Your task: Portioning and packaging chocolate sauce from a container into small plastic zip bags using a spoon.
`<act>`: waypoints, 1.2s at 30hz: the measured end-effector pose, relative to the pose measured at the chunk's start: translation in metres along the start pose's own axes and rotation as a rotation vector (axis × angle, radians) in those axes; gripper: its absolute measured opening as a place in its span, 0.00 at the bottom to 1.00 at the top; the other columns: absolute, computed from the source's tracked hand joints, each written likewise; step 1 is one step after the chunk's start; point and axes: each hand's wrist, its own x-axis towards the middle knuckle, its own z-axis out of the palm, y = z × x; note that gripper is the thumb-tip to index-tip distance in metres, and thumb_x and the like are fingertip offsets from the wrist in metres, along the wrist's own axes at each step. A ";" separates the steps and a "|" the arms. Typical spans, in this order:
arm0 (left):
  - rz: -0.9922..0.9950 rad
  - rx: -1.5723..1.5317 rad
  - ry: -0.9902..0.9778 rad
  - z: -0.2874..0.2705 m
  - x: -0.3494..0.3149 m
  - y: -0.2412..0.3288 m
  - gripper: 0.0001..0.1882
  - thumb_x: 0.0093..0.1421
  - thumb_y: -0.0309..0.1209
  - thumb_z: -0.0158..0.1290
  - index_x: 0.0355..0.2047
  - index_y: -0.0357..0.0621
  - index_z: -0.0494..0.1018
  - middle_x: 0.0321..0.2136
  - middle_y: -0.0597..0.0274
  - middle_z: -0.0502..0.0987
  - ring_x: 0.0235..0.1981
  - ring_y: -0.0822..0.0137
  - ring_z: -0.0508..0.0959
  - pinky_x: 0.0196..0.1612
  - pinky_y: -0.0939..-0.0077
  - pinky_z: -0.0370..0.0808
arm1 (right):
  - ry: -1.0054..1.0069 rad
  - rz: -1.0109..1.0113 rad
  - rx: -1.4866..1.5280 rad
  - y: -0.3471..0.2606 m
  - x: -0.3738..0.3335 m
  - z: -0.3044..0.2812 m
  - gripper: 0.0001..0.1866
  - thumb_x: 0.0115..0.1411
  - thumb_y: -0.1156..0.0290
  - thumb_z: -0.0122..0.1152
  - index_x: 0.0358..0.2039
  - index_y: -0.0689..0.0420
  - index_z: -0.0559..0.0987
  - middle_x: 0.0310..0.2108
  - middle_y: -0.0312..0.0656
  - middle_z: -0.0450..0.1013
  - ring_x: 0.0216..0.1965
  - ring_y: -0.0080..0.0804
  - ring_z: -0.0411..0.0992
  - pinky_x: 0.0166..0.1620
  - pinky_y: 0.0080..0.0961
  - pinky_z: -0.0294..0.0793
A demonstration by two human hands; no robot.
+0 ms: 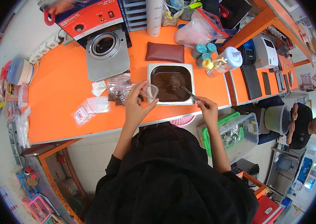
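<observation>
Holding a clear plastic cup (152, 92) near the centre of the frame, the left hand (137, 98) has its fingers curved round the sides, thumb opposite. The right hand (208, 107) has its fingers closed on the handle of a spoon (189, 93), whose far end dips into dark brown liquid (161, 80) in a metal pan (171, 103), just right of the cup.

As for progress, the pan is uncovered, the spoon is in the liquid and the cup is in hand at the pan's left edge. The cup looks unfilled, though its inside is not shown fully, so I judge the work to be at an early point for this cup. A good amount of liquid remains in the pan.

Writing shows in several places. At upper left, the machine (90, 20) has large pale lettering and smaller marks on its red front. Left of the hands, flat white packets (90, 108) on the orange counter (60, 80) bear red print, too small to read surely. The tall stack of cups (154, 20) at top centre has faint markings, and a wall sign (306, 78) at far right is illegible.
</observation>
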 end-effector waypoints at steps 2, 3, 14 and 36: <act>-0.003 0.022 -0.013 0.003 0.004 0.002 0.31 0.39 0.30 0.65 0.47 0.43 0.70 0.37 0.64 0.73 0.24 0.77 0.68 0.20 0.86 0.62 | -0.008 -0.019 0.060 -0.014 -0.002 -0.004 0.12 0.54 0.79 0.56 0.39 0.62 0.78 0.25 0.34 0.73 0.27 0.17 0.68 0.34 0.15 0.67; -0.005 0.043 -0.027 0.005 0.007 0.002 0.32 0.39 0.31 0.65 0.47 0.43 0.70 0.37 0.63 0.74 0.25 0.77 0.69 0.21 0.86 0.63 | 0.004 -0.027 0.062 -0.026 -0.004 -0.006 0.12 0.54 0.79 0.56 0.39 0.62 0.78 0.24 0.33 0.73 0.27 0.17 0.68 0.33 0.15 0.67; 0.130 0.029 -0.002 0.027 0.025 0.000 0.32 0.40 0.33 0.66 0.46 0.38 0.70 0.28 0.67 0.69 0.19 0.80 0.61 0.20 0.88 0.59 | 0.126 -0.397 -0.222 -0.114 -0.037 0.000 0.11 0.52 0.75 0.60 0.37 0.54 0.80 0.21 0.35 0.71 0.22 0.23 0.66 0.29 0.21 0.63; 0.006 -0.116 -0.014 0.029 0.024 0.003 0.30 0.43 0.26 0.64 0.49 0.38 0.68 0.39 0.59 0.71 0.35 0.75 0.74 0.36 0.81 0.69 | 0.162 -0.447 -0.129 -0.083 -0.027 0.022 0.14 0.50 0.77 0.59 0.39 0.52 0.80 0.23 0.38 0.72 0.21 0.23 0.65 0.27 0.18 0.61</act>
